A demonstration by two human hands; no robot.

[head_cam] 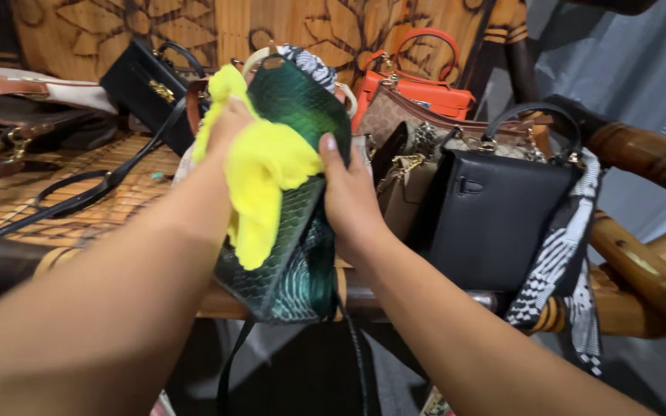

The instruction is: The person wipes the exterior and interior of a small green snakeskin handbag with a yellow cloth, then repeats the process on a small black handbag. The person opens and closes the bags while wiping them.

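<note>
Left hand (229, 123) clamped on yellow cloth (260, 173), pressed to green scaly bag (298, 108); right hand (348, 196) gripping bag's edge. Black handbag (495, 219) at 3 o'clock.

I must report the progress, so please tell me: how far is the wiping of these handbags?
Done: nothing can be confirmed; no bag visibly looks cleaner than another. In hand: the left hand presses a yellow cloth on the green scaly bag, which the right hand steadies. Possibly left: the black bag with scarf, the orange bag and others behind.
</note>
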